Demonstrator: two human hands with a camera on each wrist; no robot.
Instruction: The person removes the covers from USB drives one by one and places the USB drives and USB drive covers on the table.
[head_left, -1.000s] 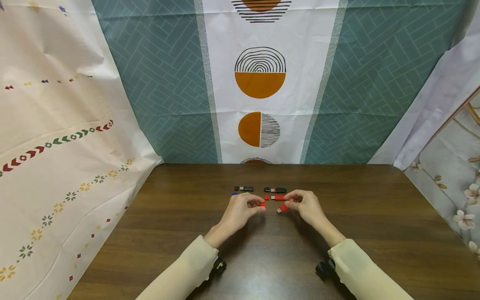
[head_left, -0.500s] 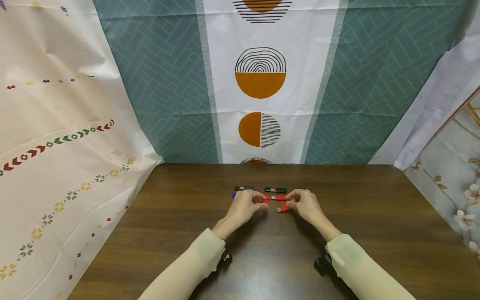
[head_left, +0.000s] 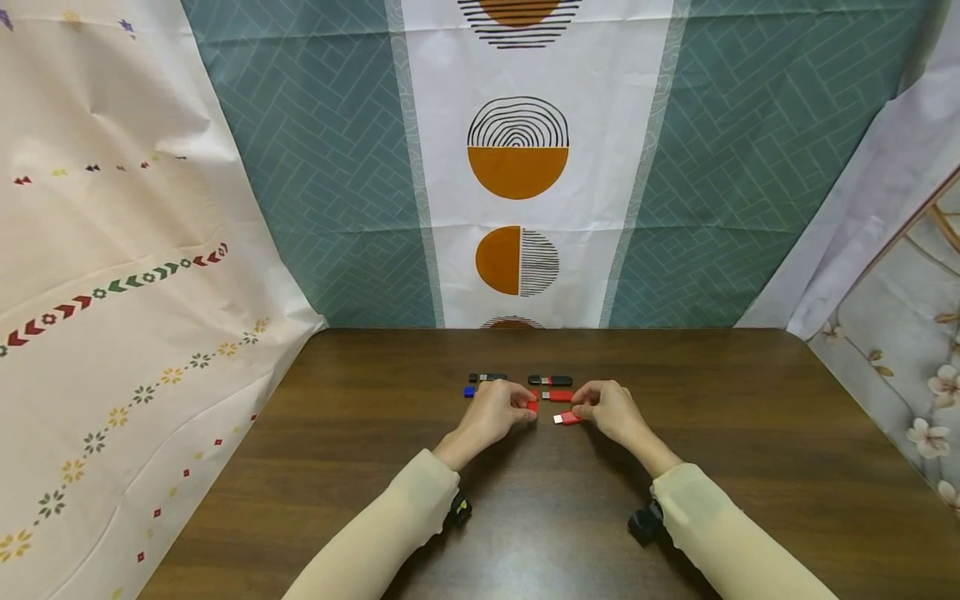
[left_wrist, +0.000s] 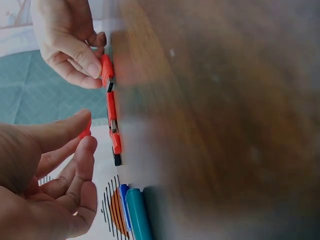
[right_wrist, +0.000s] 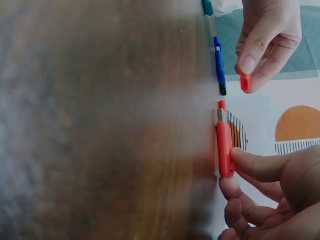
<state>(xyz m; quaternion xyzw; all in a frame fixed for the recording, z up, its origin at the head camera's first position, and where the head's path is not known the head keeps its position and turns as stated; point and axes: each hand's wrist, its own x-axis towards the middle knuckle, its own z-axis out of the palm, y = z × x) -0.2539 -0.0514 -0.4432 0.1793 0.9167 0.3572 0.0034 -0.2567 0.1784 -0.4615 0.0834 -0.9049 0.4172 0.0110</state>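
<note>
Between thumb and fingertips my left hand (head_left: 493, 410) pinches a small red cap (right_wrist: 245, 83), its hollow end showing in the right wrist view. My right hand (head_left: 611, 412) grips the rear of a red USB stick (right_wrist: 225, 150), whose bare metal plug points left, toward the cap. A gap separates cap and plug. Just behind the two hands, a second uncapped red USB stick (head_left: 558, 396) lies on the table, with its own red cap at its left end, partly hidden by my left fingers.
Farther back lie two black USB sticks (head_left: 491, 377) (head_left: 557, 381), one with a red band. A blue USB stick (right_wrist: 219, 65) is mostly behind my left hand in the head view. A teal one (left_wrist: 138, 215) shows in the left wrist view. Curtains border the brown table (head_left: 360, 433).
My left hand has moved right with the red cap, closer to the stick. The right hand stays nearly in place, while its stick has turned from slanted to more level, plug pointing left.
</note>
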